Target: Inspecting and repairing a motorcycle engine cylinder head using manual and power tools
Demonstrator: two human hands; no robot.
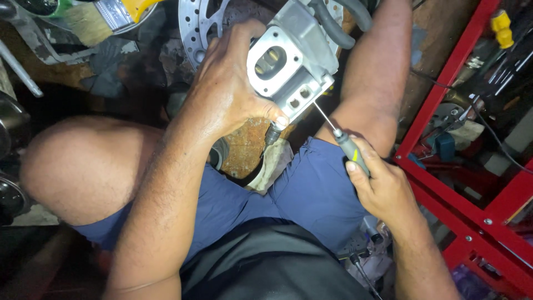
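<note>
My left hand [225,91] grips a grey cast-metal part [291,61] with a rectangular opening and two small holes, holding it up between my knees. My right hand [383,189] holds a screwdriver [350,150] with a grey and yellow handle. Its thin shaft points up and left, and the tip meets the lower edge of the metal part. A black hose [333,25] runs from the top of the part.
A perforated brake disc [197,28] lies behind the part. A paintbrush [97,19] rests at the top left. A red metal tool cart [472,166] with tools stands on the right. A rusty plate [247,150] and a rag [275,164] lie below.
</note>
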